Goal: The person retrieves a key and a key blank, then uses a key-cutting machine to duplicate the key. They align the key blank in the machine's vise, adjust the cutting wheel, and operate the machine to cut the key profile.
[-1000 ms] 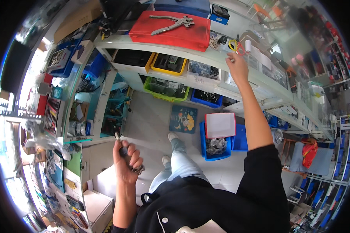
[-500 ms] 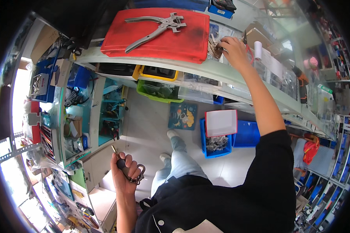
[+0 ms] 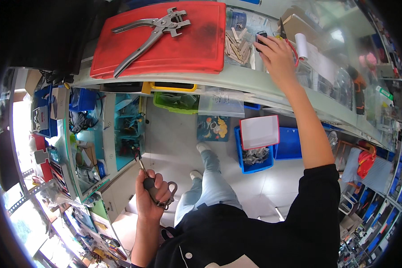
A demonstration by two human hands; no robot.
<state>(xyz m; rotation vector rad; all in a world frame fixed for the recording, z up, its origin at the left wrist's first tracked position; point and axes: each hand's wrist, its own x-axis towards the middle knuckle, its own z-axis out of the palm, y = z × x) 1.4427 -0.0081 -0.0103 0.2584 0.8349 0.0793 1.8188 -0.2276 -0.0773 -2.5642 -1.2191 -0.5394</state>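
My left hand [image 3: 152,195] is low at the left, in front of my body, closed around a key with a dark fob [image 3: 150,185]. The key's brass-coloured shaft points up out of the fist, and a metal ring [image 3: 170,195] hangs out beside the little finger. Over the glass counter, my right hand [image 3: 278,57] has its fingers and thumb on a black key fob [image 3: 260,41]. To the left of that fob lies a loose pile of thin wooden strips [image 3: 239,46]. Steel pliers with wide notched jaws [image 3: 156,33] rest on a red case [image 3: 183,56].
Right of my right hand stand a white paper roll [image 3: 301,47] and a brown box [image 3: 296,29]. Below the counter hang a yellow-rimmed tray [image 3: 174,86] and a green bin [image 3: 176,102]. Blue crates [image 3: 288,144] sit on the floor. Glass shelving [image 3: 87,147] lines the left.
My right hand has shifted from over the wooden strips to their right, uncovering them; the black fob now shows at its fingertips. The whole view has tilted slightly. My left hand keeps its grip.
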